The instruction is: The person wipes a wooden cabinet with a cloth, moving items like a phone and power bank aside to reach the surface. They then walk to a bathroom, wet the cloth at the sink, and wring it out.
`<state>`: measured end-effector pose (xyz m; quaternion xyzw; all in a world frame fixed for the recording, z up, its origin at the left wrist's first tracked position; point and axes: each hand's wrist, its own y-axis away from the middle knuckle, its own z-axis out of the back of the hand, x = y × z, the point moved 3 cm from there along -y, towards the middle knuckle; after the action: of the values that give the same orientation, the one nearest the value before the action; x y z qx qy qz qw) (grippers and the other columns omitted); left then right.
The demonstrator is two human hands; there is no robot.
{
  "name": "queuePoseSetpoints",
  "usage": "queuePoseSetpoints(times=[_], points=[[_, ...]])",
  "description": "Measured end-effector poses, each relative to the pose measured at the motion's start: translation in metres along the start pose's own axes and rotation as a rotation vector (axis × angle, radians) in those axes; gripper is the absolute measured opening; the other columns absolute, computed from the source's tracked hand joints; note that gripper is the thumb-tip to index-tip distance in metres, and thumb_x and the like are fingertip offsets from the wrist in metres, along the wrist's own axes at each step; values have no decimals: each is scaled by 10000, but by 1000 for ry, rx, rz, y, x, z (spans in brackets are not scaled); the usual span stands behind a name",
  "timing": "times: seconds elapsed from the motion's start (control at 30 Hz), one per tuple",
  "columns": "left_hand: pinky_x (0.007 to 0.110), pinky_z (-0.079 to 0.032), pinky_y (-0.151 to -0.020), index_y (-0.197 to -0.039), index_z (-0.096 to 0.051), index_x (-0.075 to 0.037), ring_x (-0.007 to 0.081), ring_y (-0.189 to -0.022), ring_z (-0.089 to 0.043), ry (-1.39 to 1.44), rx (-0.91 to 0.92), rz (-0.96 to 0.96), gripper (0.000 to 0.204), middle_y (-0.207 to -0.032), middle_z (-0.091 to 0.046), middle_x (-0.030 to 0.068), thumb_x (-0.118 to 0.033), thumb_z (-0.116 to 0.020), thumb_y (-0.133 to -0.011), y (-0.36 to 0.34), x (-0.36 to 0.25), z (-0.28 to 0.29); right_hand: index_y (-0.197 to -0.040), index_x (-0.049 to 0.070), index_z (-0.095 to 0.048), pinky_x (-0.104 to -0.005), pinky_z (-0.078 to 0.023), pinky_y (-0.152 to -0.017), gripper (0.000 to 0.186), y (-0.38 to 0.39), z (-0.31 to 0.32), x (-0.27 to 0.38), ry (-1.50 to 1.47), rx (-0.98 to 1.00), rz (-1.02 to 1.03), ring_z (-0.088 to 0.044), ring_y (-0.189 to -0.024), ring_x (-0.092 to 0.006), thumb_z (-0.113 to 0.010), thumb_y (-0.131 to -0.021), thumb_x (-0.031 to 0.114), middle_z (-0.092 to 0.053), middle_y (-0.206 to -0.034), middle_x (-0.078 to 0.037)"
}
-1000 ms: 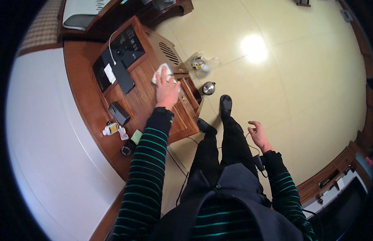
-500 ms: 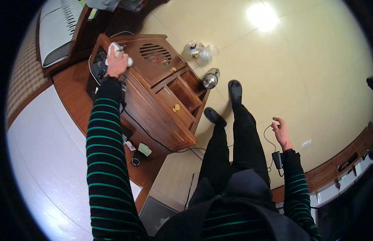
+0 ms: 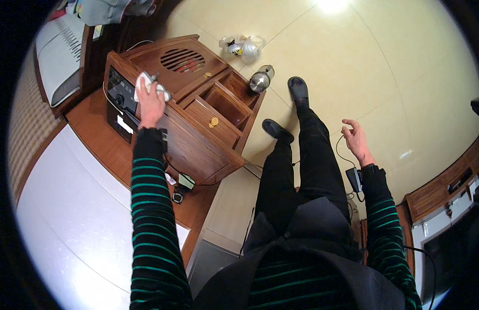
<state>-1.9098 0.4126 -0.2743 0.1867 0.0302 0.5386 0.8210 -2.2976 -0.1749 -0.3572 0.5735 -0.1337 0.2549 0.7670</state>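
L hand wiping wooden cabinet top w/ white cloth.

L hand [image 3: 150, 103] closed on white cloth [image 3: 149, 82], cloth bunched under fingers and palm, pressed on the wooden cabinet [image 3: 198, 150] top at its left edge, beside a black device [image 3: 118, 90]. R hand [image 3: 355, 138] hangs apart, fingers loosely open, holding nothing. Advice: keep cloth flat, even pressure, steer clear of 2 open drawers [image 3: 218, 106]. Steel kettle [image 3: 260, 80] on floor.

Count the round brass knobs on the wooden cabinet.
2. One knob sits on the front of the pulled-out drawer, the other knob on the panel beside the slotted grille. The left hand with its white cloth may hide more.
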Motion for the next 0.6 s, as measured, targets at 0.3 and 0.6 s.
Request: queuePoseSetpoints(times=[0.3,0.6], points=[[539,-122,-1249,-1236,-543,135,417,-1475,-242,-122,36,27,418,-1486,-386,319,-188,-515,-971,48,-96,18,-1255,27,-639,-381,-558,-841,338,41,-5,-23,-92,-91,28,-714,-932,-283,-633,-946,164,-648,-1213,-197],[474,-263,-1228,-1290,-516,144,450,-1426,-346,-171,13,-209,395,-1475,-451,271,-46,-482,-946,83,-85,12,-1272,33,-640,-379,-552,-874,352,107,-45,-79,-114,-97,-76,-712,-966,-277,-628,-961,198,-691,-1198,-168]])
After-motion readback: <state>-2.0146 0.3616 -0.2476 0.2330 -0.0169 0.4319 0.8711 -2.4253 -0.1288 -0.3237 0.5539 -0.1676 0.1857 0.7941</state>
